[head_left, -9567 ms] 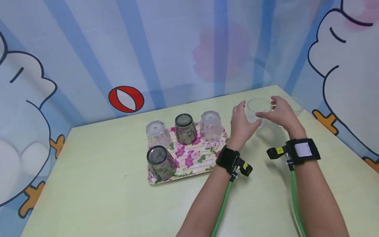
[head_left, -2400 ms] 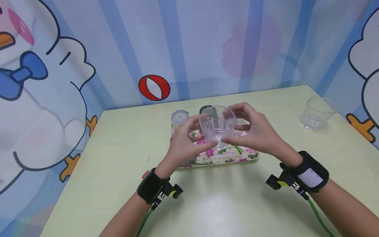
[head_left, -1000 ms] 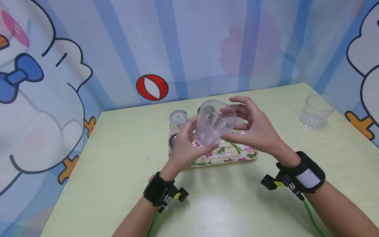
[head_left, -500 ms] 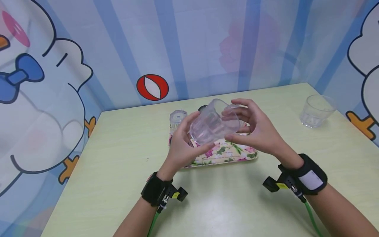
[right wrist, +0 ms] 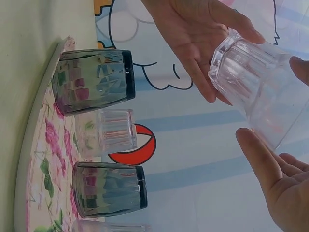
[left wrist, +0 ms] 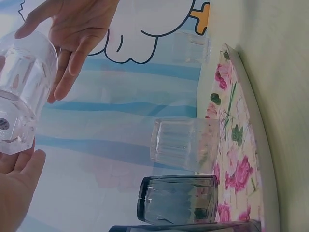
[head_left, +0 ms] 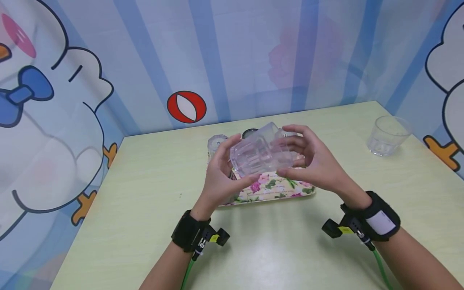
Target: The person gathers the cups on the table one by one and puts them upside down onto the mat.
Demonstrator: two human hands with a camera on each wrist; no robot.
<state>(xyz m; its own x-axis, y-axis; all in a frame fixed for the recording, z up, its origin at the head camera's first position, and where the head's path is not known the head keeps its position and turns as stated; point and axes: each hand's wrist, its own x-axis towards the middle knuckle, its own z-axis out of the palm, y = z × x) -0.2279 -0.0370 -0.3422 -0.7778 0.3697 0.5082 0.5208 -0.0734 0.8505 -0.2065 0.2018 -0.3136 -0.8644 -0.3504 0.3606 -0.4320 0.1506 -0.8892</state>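
Over the tray, both hands hold a clear faceted drinking glass (head_left: 255, 155) tipped on its side. My left hand (head_left: 221, 173) grips its base end, thumb below and fingers behind. At the mouth end is my right hand (head_left: 317, 163), thumb low and fingers reaching over the rim. The right wrist view shows the glass (right wrist: 258, 82) slanting, its thick base by the left hand (right wrist: 195, 41) and its mouth by the right hand (right wrist: 289, 188). Below lies a flower-patterned tray (head_left: 277, 192), partly hidden by the hands and glass.
Upside-down glasses stand on the tray: a clear one (head_left: 216, 141) at the back left, a dark grey one (head_left: 250, 132) behind the held glass, another dark one (right wrist: 94, 79) nearer, and a clear one (left wrist: 176, 142). Another clear glass (head_left: 386, 137) stands upright at the table's right.
The held glass came from the right side of the table to over the tray. Since then it has turned from mouth-up to lying sideways, base swinging left and mouth right.
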